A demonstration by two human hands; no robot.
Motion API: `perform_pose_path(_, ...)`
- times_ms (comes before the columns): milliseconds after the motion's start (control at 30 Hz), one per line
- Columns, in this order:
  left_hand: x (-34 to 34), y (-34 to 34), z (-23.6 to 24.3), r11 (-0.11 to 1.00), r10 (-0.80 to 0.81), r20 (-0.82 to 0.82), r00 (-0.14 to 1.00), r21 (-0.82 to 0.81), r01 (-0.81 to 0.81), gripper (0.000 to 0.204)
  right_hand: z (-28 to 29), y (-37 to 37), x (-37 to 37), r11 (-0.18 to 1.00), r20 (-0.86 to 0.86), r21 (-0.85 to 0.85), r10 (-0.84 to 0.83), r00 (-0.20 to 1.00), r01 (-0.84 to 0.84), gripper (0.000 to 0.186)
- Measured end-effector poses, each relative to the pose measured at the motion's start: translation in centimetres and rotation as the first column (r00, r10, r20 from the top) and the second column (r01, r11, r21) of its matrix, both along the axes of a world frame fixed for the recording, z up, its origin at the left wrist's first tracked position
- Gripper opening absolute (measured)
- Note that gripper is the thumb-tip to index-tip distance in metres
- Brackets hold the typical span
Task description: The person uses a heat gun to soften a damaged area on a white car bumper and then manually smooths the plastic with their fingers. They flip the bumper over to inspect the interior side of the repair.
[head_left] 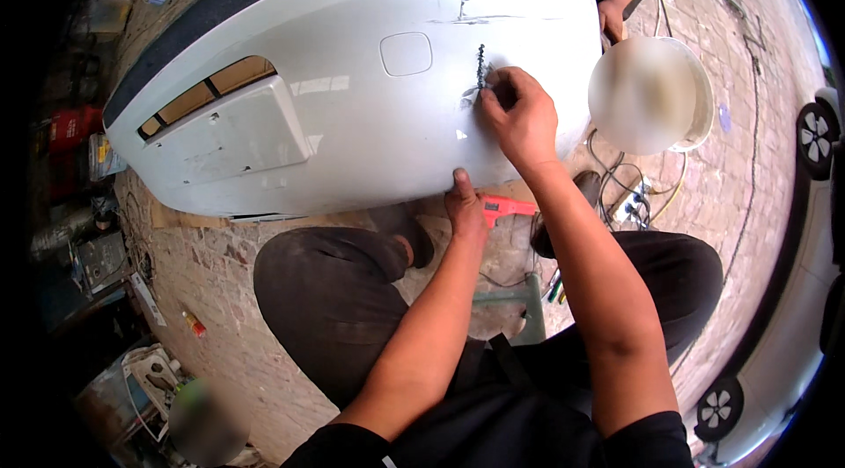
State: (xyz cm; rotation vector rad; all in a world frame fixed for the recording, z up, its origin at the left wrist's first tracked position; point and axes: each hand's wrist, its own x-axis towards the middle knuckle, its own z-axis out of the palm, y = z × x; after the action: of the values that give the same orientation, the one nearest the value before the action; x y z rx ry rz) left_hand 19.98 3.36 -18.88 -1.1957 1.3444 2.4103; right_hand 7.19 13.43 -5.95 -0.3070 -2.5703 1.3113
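Note:
A white car bumper (343, 134) lies across the floor before my knees. My left hand (464, 207) grips its near edge, thumb on the outer face and fingers hidden underneath. Over the bumper's right part, my right hand (525, 120) is closed in a pinch beside a short dark, jagged seam (481, 66). Whatever the fingertips hold, if anything, is too small or hidden to name; a grey smudge surrounds them. Just right of my left hand is a red tool (508, 208), partly covered, its kind unclear.
Another person's hands (610, 18) rest near the bumper's far right end. A white bucket (701, 98), partly blurred, stands at the right. Cables and a power strip (630, 201) lie below it. Clutter and a battery (103, 259) line the left; a white car (783, 336) is far right.

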Motion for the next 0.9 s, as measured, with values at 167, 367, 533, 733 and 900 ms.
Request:
perform_pose_path(167, 0.3, -0.5, -1.3, 0.999, -0.040, 0.069, 0.997, -0.005, 0.040, 0.075, 0.1, -0.9, -0.6, 0.998, 0.120, -0.037, -0.044, 0.992, 0.049, 0.017)
perform_pose_path(367, 0.3, -0.7, -1.2, 0.995, -0.085, 0.028, 0.996, 0.045, 0.084, 0.091, -0.3, -1.1, -0.7, 0.991, -0.042, 0.131, 0.024, 0.999, -0.019, 0.016)
perform_pose_path(533, 0.2, -0.2, -1.9, 0.997, 0.079, -0.001, 0.997, -0.015, -0.079, 0.065, 1.0, -0.5, -0.2, 0.962, 0.200, -0.261, -0.025, 0.979, 0.078, 0.026)
perform_pose_path(733, -0.1, 0.5, -0.9, 0.996, 0.091, -0.009, 0.996, -0.019, -0.092, 0.066, 1.6, 0.4, -1.3, 0.502, 0.446, -0.798, 0.117, 0.888, 0.334, 0.032)
perform_pose_path(900, 0.4, -0.4, -1.8, 0.998, 0.031, -0.003, 1.000, 0.050, -0.030, 0.068, 1.3, -0.5, -1.5, 0.577, 0.441, -0.774, 0.198, 0.875, 0.260, 0.033)
